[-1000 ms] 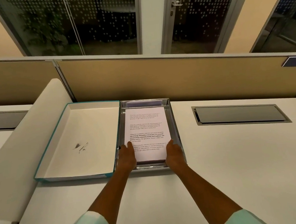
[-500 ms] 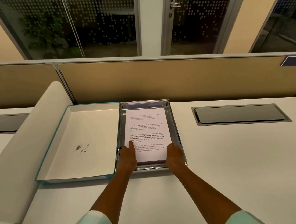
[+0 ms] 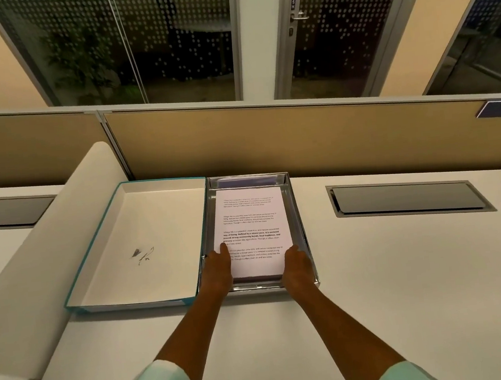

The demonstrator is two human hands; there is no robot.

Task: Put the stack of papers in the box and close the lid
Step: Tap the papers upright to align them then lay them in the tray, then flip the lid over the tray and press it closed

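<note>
Stack of papers (image 3: 253, 229) lying flat inside the silvery box (image 3: 297, 212), printed side up, with a strip of the box floor showing at 12 o'clock. Left hand (image 3: 218, 267) gripping the stack's corner at 7 o'clock: one digit laid flat on the top sheet and pointing toward 12, the other fingers hidden beside or under the edge. Right hand (image 3: 295, 264) clasped on the corner at 5 o'clock, fingers curled over the side edge, thumb not visible. Both hands only partly closed, wrapped around paper rather than fisted. Lid (image 3: 95, 255) lying open and inside-up at 9 o'clock of the box, touching its left wall, teal-edged, with a small dark mark on the inner face. All resting on a pale desk (image 3: 407, 281); recessed grey panel (image 3: 407, 198) at 3 o'clock of the box, well apart.
</note>
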